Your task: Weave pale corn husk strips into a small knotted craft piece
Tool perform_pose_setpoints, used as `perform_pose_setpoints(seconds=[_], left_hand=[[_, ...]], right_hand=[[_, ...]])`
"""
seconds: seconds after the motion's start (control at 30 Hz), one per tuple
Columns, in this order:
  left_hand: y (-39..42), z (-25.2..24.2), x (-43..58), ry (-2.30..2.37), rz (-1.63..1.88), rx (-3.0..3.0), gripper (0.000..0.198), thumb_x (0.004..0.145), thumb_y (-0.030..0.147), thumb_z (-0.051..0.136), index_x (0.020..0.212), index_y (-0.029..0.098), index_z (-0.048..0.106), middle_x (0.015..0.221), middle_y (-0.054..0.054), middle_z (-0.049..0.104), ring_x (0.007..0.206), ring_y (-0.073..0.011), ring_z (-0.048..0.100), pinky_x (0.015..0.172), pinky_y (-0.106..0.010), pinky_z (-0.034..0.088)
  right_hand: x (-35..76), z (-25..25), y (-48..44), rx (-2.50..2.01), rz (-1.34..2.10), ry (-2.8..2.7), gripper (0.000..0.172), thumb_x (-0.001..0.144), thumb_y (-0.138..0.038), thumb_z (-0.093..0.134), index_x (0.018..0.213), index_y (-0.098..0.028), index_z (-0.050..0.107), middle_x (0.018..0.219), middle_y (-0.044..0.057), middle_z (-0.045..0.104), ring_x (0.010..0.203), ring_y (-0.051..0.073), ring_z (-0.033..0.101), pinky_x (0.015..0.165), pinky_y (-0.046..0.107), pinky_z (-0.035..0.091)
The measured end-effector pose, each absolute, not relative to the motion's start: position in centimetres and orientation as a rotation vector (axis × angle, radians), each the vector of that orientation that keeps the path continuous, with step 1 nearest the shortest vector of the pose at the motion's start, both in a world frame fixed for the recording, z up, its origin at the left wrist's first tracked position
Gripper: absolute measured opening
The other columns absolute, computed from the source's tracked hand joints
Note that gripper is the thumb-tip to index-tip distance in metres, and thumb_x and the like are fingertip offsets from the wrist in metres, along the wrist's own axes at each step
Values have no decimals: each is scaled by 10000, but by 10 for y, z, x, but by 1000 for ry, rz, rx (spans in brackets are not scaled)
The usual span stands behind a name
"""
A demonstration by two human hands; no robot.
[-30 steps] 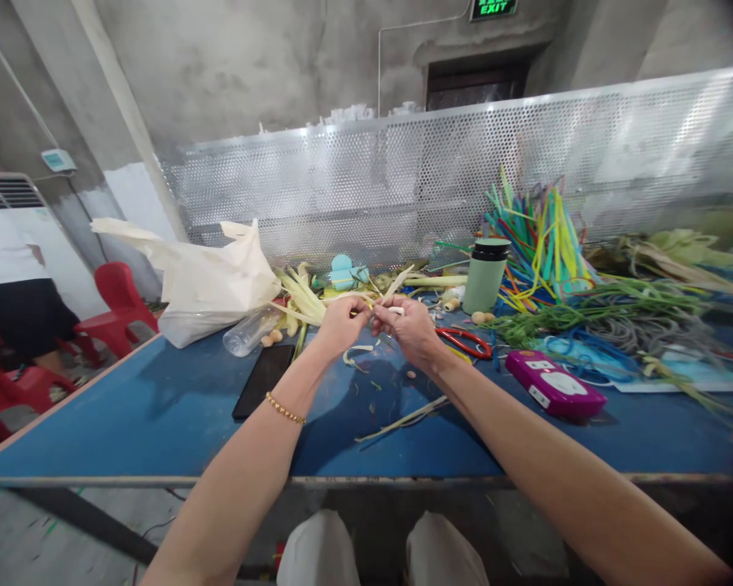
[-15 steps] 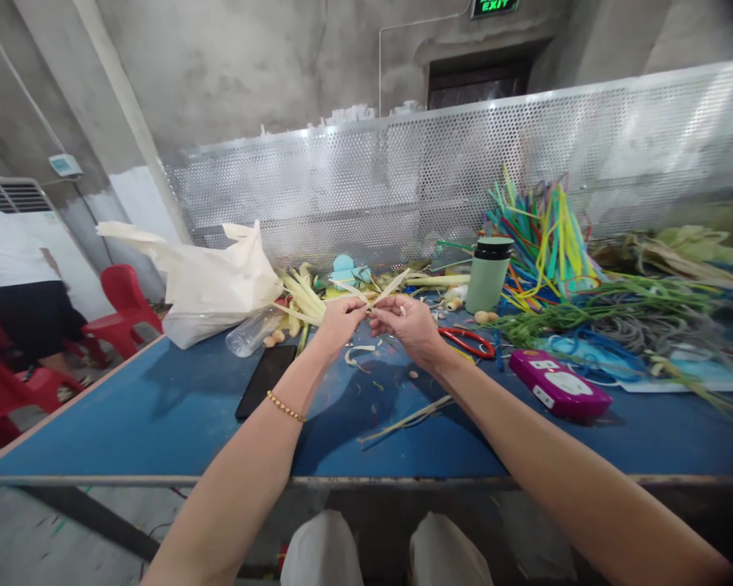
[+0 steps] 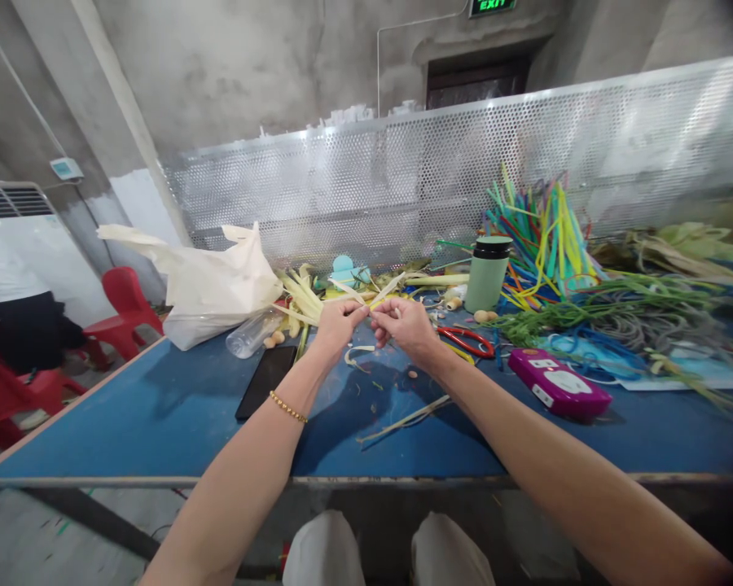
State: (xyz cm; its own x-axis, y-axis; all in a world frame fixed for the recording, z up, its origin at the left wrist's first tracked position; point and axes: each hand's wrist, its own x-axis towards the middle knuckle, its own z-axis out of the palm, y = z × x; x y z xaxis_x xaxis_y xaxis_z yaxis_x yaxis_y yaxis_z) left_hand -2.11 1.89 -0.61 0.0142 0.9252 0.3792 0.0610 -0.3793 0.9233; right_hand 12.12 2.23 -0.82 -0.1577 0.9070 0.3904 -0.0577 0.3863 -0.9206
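Both my hands meet above the middle of the blue table [image 3: 159, 423]. My left hand [image 3: 335, 324] and my right hand [image 3: 406, 324] pinch pale leaf strips [image 3: 375, 295] between their fingertips, and the strips' ends fan out upward. A curled pale strip [image 3: 357, 353] lies on the table just below my hands. A gold bracelet [image 3: 287, 407] sits on my left wrist. More pale leaf strips [image 3: 299, 297] are piled behind my left hand.
A black phone [image 3: 265, 380], a clear bottle [image 3: 250, 332] and a cream bag [image 3: 211, 281] lie left. Red scissors [image 3: 470, 340], a green flask [image 3: 487, 275], a magenta device [image 3: 555, 384] and coloured strips [image 3: 543, 236] lie right. Red chairs [image 3: 122, 305] and another person [image 3: 12, 317] stand at the left.
My hands stay together on the strips with small finger movements. The person at the left has shifted further out of view.
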Motion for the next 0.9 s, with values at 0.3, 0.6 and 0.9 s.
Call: perform_pose_setpoints(seconds=[0.3,0.6,0.9], left_hand=[[16,-5,-21,996,1456,1395,277,705,321,754,605,135,575,475,57,360,458,-53,261,489,-248,150],[17,-1,-27,782,1327,1360,330,741,290,723,569,146,482,527,36,402,463,-50,303,481,-230,185],[13,-1,-22,770,1325,1328,321,677,339,810,676,125,571,518,65,371,462,-40,278,484,-230,174]], right_hand=[[118,-8,21,-816,1083,-1467,293,668,-360,788,665,-159,575,550,-9,611,396,107,544,350,250,524],[118,-15,26,-821,1099,-1433,295,651,-341,801,697,-164,569,566,-5,620,419,118,567,366,256,542],[117,-18,28,-784,1097,-1422,297,651,-372,786,698,-169,574,562,-8,619,421,113,568,383,248,543]])
